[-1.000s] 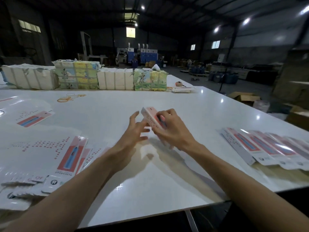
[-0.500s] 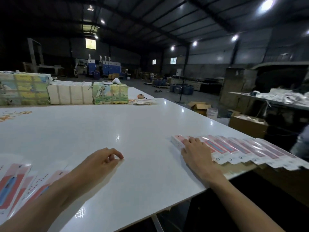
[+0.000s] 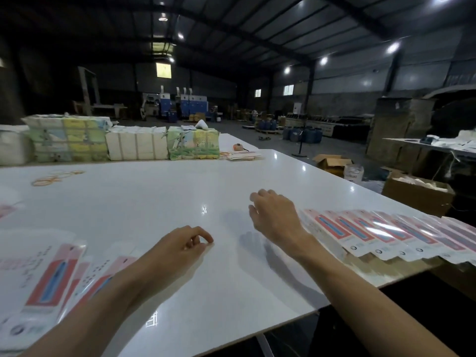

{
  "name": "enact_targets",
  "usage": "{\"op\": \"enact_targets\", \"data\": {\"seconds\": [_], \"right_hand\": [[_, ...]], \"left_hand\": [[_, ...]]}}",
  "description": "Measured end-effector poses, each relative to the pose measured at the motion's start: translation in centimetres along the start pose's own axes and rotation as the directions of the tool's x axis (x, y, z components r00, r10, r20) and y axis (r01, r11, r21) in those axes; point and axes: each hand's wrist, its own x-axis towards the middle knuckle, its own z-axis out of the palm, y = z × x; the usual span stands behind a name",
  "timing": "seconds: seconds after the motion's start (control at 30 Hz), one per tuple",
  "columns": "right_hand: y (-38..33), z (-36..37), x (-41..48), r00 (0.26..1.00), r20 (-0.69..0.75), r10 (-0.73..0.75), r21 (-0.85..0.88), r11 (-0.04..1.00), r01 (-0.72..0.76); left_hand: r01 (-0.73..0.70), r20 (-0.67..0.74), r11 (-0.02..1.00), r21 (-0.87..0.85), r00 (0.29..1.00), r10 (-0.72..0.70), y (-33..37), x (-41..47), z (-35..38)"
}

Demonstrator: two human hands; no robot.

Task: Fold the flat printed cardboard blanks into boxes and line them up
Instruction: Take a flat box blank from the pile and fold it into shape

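One white table [image 3: 154, 202]: folded boxes [image 3: 373, 233] lined along right edge, flat blanks [image 3: 51, 279] heaped at left. Light, stiff, glossy, likely slippery; best pinched by an edge. Right hand [image 3: 273, 215] relaxed beside row; left hand [image 3: 180, 247] fingers loosely curled, empty

White table [image 3: 154, 202]; boxes [image 3: 373, 233] white, red-blue stripe; yellow-green bundles [image 3: 193, 145].
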Motion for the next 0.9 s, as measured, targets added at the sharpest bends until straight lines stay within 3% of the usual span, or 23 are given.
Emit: {"op": "enact_targets", "data": {"seconds": [0.17, 0.33, 0.47, 0.53, 0.6, 0.73, 0.8, 0.9], "right_hand": [[-8.2, 2.8, 3.8, 0.986, -0.035, -0.16, 0.206, 0.965, 0.164], [-9.7, 7.2, 3.4, 0.999, 0.005, -0.033, 0.433, 0.901, 0.027], [-8.3, 8.2, 3.6, 1.0, 0.007, 0.027, 0.51, 0.86, -0.027], [-8.2, 8.3, 3.5, 0.998, 0.025, 0.051, 0.557, 0.828, -0.056], [-8.3, 8.3, 3.5, 0.996, 0.059, 0.074, 0.597, 0.797, -0.094], [-8.1, 8.2, 3.7, 0.993, 0.083, 0.087, 0.638, 0.76, -0.12], [-8.2, 8.1, 3.7, 0.992, 0.093, 0.089, 0.657, 0.743, -0.128], [-8.3, 8.1, 3.6, 0.991, 0.105, 0.088, 0.674, 0.726, -0.136]], "left_hand": [[0.078, -0.035, 0.996, -0.042, 0.996, -0.08, 0.4, -0.5, -0.7], [0.148, -0.083, 0.987, -0.059, 0.985, -0.152, 0.7, -1.2, -1.1], [0.204, -0.182, 0.964, 0.169, 0.968, -0.173, 1.8, -0.6, -3.7], [0.33, -0.243, 0.882, 0.337, 0.935, -0.257, 1.8, -0.8, -5.7], [0.481, -0.262, 0.726, 0.491, 0.877, -0.404, 1.3, -1.6, -8.0], [0.688, -0.352, 0.367, 0.626, 0.669, -0.655, 0.5, -4.3, -12.0], [0.733, -0.372, 0.277, 0.621, 0.586, -0.719, -0.3, -5.5, -13.0], [0.752, -0.385, 0.226, 0.619, 0.541, -0.748, -1.6, -6.8, -13.6]]}}
